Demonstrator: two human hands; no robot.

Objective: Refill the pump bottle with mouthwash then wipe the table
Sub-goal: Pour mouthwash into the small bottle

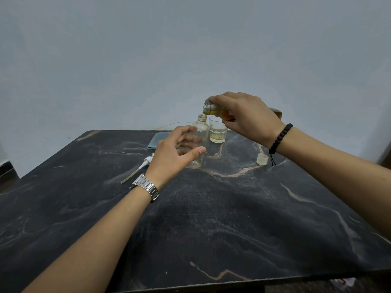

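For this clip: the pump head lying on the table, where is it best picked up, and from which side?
Judging by its pose, pinch the pump head at its white collar, from above. It lies flat on the table, with the thin tube trailing toward the near left; the collar looks the thickest, stiffest part.

1. Setting: a plain domestic room, probably in a home; the exact kind of room cannot be told.
2. Evidence, furniture: a black marble-patterned table (211, 218) stands against a bare pale grey wall (190, 49).
3. Evidence, personal items: a phone (158, 140), a drinking glass (218, 132) holding a little yellowish liquid, and a small clear cap (262, 159) lie on the table.
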